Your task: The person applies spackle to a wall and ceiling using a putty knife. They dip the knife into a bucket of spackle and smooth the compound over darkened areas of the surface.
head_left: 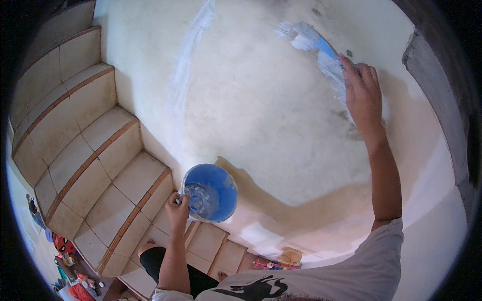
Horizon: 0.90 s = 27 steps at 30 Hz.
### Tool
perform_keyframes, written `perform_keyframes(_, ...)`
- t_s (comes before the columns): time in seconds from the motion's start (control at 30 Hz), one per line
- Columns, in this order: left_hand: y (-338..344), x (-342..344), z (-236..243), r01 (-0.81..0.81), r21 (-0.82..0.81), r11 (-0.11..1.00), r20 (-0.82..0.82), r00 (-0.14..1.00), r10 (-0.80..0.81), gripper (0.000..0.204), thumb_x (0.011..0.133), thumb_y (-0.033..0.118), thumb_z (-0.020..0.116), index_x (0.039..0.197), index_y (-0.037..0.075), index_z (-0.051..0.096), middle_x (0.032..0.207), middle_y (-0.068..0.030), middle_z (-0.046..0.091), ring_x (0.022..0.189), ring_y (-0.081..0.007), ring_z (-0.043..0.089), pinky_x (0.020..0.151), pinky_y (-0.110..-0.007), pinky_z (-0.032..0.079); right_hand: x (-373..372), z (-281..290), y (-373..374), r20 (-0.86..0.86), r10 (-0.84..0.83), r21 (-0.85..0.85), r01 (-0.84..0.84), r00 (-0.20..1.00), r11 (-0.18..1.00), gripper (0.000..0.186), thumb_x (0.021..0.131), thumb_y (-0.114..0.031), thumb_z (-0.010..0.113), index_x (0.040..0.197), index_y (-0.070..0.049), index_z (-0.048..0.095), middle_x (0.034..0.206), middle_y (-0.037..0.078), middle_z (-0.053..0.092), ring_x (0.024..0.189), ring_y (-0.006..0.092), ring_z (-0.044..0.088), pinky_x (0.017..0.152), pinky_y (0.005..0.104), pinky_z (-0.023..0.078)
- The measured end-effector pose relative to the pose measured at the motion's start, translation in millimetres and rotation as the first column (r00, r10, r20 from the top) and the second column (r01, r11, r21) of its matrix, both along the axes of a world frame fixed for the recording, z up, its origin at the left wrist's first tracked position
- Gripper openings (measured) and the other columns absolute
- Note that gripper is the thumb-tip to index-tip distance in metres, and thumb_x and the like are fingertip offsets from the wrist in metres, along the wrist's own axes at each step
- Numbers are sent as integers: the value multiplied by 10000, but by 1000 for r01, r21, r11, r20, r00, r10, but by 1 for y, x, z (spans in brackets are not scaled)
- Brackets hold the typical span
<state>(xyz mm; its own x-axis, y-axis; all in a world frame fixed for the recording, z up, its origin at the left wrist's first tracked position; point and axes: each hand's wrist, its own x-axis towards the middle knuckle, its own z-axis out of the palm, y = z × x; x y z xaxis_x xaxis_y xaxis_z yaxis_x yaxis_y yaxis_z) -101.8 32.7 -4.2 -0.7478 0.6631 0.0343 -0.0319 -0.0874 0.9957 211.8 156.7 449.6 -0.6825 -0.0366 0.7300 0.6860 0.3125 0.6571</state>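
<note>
My right hand [364, 95] reaches up to the wall at the upper right, its fingers closed on a putty knife. The knife's wide, bluish blade [327, 48] lies against the wall. White filler [305, 41] is smeared in a thick patch around the blade; my fingers hide most of the tool's handle. Lower down, my left hand [177, 204] is closed at the left edge of a blue bucket [226, 195] and holds it up before the wall. Whitish paste [200, 198] coats the bucket's bottom and inner side.
Tiled stairs [113, 143] with brown edging climb along the left. The pale wall [261, 110] bears dark blotches and a long white filler streak [187, 60]. Grey trim [434, 90] bounds it at right. Colourful items [75, 261] clutter the lower left; more objects [276, 262] lie at the wall's foot.
</note>
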Motion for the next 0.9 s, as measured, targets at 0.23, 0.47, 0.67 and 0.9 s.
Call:
perform_keyframes(0.23,3,-6,-19,6,-24,1000,20,1000,-6,268,878,206,707,741,7,591,602,11,520,552,-78,466,499,-290,385,-18,67,3,-283,41,-694,-235,958,681,269,972,-298,647,997,-36,704,703,45,640,630,110,570,609,263,482)
perform_keyframes(0.47,-3,1,7,38,-25,999,105,994,-35,253,886,222,708,782,11,613,583,5,535,481,-71,474,438,-271,363,-45,95,21,-227,-112,-741,-97,968,664,392,904,-457,705,919,-66,711,666,16,632,559,79,527,538,258,447)
perform_keyframes(0.67,5,1,-5,-15,21,1000,86,996,14,261,884,223,713,768,17,602,580,3,537,468,-75,473,426,-273,357,-55,98,15,-220,-258,-680,41,941,732,398,925,-436,688,832,-51,639,612,2,573,505,57,438,441,247,335)
perform_keyframes(0.9,-1,0,9,34,-16,999,134,990,-32,253,890,206,712,783,8,595,578,8,517,480,-70,453,430,-274,343,-53,100,17,-201,-363,-651,153,910,743,492,874,-534,701,789,-55,632,630,43,611,552,145,568,543,320,461)
